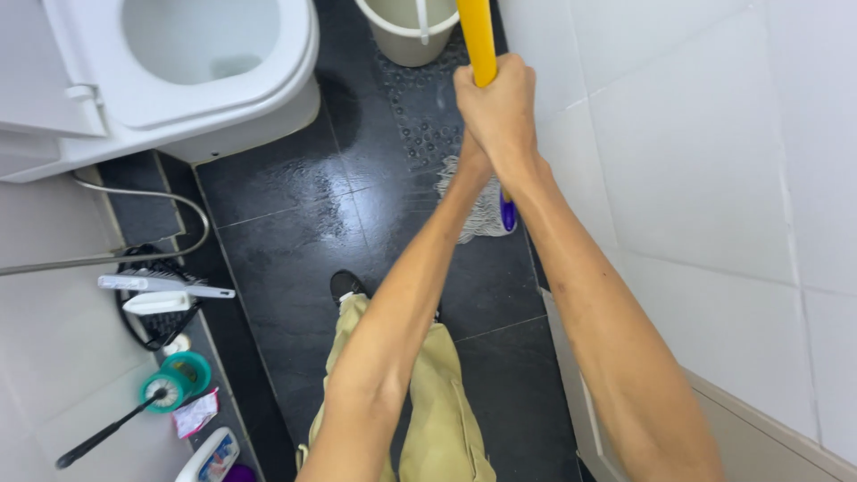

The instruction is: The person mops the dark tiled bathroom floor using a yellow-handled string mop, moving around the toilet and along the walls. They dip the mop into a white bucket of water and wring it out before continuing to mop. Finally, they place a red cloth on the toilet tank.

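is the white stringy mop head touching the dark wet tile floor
Touching. The head view shows the white stringy mop head spread flat on the dark wet tile floor, strands splayed against the tiles with no gap or shadow under them.

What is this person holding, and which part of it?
Both hands grip a mop by its yellow handle, partway up the shaft: the right hand wraps it, and the left hand sits just below, mostly hidden.

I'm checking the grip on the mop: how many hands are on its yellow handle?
2: the right hand wraps the yellow handle near the top; the left hand sits just below it, mostly hidden behind the right.
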